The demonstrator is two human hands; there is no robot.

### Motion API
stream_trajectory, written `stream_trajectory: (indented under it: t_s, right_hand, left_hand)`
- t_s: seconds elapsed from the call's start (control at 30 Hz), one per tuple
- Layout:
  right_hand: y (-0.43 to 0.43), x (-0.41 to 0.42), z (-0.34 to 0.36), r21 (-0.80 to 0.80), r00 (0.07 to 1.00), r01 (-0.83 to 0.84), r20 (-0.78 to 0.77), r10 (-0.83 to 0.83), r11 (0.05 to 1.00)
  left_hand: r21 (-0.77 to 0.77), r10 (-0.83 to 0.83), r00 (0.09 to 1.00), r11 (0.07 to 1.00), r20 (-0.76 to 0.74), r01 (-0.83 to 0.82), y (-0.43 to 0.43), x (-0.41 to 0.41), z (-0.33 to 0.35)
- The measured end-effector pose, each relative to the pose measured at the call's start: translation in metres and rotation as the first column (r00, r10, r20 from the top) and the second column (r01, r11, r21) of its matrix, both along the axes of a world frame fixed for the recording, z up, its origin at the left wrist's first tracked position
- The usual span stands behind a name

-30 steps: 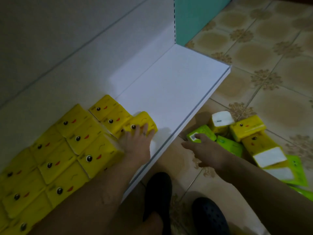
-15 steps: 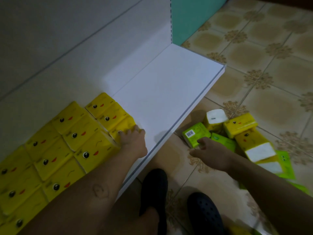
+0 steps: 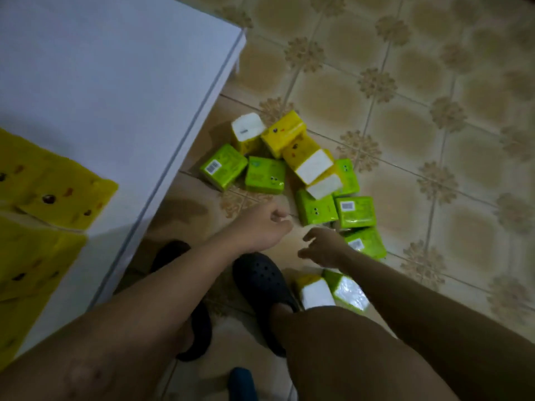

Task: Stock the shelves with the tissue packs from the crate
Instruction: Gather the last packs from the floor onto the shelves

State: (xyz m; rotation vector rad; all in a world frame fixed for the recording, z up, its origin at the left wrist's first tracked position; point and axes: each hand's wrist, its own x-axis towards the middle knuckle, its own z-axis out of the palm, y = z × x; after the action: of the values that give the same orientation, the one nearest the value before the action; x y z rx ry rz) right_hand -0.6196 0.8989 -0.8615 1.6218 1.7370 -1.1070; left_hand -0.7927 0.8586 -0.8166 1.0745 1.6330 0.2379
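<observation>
On the floor [image 3: 405,111] right by the shelf's front edge I've got the loose tissue packs [image 3: 265,175] in a messy heap. It's green and yellow mixed, and a few show white ends. Two more packs [image 3: 315,293] lie nearer, beside the black clogs [image 3: 260,279]. A batch of yellow packs [image 3: 58,192] sits on the white shelf [image 3: 115,82] at far left. Both hands hover just short of the heap, holding nothing: left hand [image 3: 260,227] loosely curled, right hand [image 3: 324,247] with fingers relaxed and apart.
</observation>
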Motion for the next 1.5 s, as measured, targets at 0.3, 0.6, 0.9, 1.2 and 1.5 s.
stream_trajectory:
  t_s: [0.3,0.6,0.9,1.2,1.5]
  right_hand:
    - [-0.081,0.046,-0.091,0.088,0.946,-0.205,0.274,0.175,0.975]
    - [-0.03,0.054,-0.078,0.093,0.989,0.12,0.079,-0.127,0.988]
    - [0.051,0.022,0.082,-0.373,0.59,0.422,-0.579,-0.563,0.826]
    - [0.013,-0.074,0.206,-0.459,0.51,0.165,-0.718,-0.474,0.873]
    - [-0.027,-0.125,0.219,-0.244,0.662,0.077,-0.712,-0.233,0.967]
  left_hand:
    - [-0.09,-0.014,0.999,0.996,0.05,0.018,-0.01,0.024,-0.022]
    - [-0.122,0.048,0.999,0.991,0.01,-0.046,-0.007,0.01,-0.018]
    - [-0.004,0.244,0.97,0.97,0.015,-0.244,-0.009,-0.031,0.076]
    - [-0.168,0.723,0.433,0.596,0.539,-0.785,-0.073,-0.045,0.161]
    - [0.13,0.688,0.578,0.588,0.438,-0.798,-0.109,-0.084,0.148]
